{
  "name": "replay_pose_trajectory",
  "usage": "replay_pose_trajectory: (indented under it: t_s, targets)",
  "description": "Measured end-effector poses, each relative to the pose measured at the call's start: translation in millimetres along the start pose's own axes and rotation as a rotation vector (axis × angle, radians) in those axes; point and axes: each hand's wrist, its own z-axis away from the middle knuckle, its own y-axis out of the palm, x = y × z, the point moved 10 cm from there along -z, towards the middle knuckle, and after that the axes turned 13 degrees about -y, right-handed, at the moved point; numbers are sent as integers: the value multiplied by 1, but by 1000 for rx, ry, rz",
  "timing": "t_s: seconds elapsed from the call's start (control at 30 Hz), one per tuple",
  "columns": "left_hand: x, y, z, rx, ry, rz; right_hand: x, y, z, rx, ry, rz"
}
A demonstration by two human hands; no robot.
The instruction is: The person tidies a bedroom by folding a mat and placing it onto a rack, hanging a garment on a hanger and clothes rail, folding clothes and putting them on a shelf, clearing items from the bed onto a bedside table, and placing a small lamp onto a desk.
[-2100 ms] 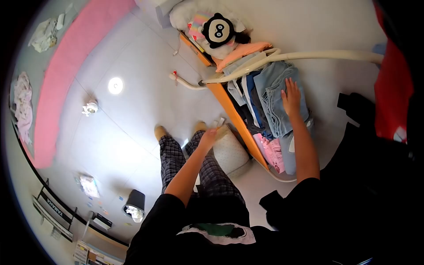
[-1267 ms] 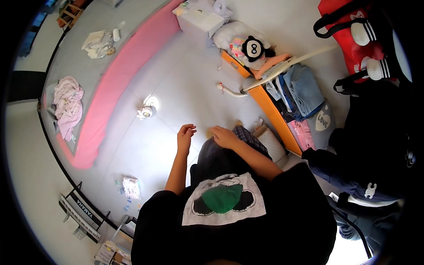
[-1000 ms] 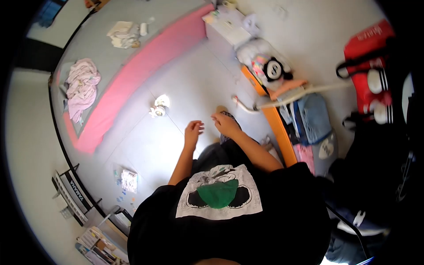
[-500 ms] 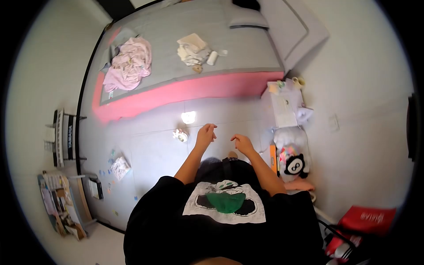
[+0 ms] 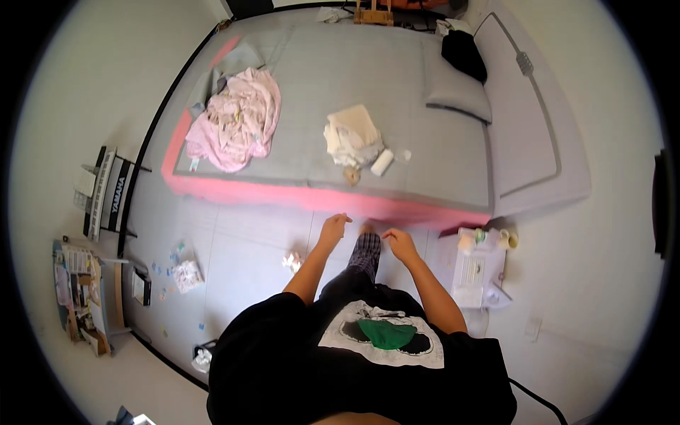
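Note:
My left hand (image 5: 336, 229) is in front of the pink side of the bed (image 5: 312, 194), with its fingers loosely bent and nothing in them. My right hand (image 5: 401, 244) hangs a little to the right, also empty, its fingers loosely curled and pointing left. A leg in plaid trousers (image 5: 367, 251) shows between the hands. On the grey mattress (image 5: 319, 64) lie a crumpled cream cloth (image 5: 353, 134), a white roll (image 5: 382, 162), a small tan item (image 5: 351, 176) and a pink blanket (image 5: 241, 120).
A white bedside cabinet (image 5: 471, 273) stands at the right, below the padded headboard (image 5: 538, 127). At the left are a keyboard (image 5: 100, 193) and a cluttered shelf (image 5: 85, 297). A patterned item (image 5: 187, 277), a small white figure (image 5: 292, 262) and a bin (image 5: 203, 354) are on the floor.
The view has swung from the clothes drawer to the bed, now closer. My right hand has left the folded jeans; both hands are now in front of my body. The drawer is out of view.

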Motion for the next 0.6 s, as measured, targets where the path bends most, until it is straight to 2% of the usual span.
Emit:
replay_pose_trajectory:
  t_s: [0.07, 0.13, 0.17, 0.23, 0.33, 0.37, 0.6]
  targets:
    - [-42, 15, -48, 24, 60, 7, -11, -23, -46, -41, 3, -22]
    - [-86, 29, -89, 51, 91, -1, -7, -52, -93, -152, -193, -29]
    - [-108, 37, -108, 72, 106, -56, -14, -65, -116, -155, -192, -24]
    - [-148, 53, -127, 106, 142, -169, -32, -79, -137, -95, 3, -48]
    - [-197, 70, -162, 135, 176, -161, -55, -114, -163, -178, 154, -140]
    - [-208, 75, -170, 172, 88, -152, -60, -127, -173, -193, 167, -135]
    - [-266, 107, -249, 223, 142, 1, -98, -256, -244, -502, 42, -250]
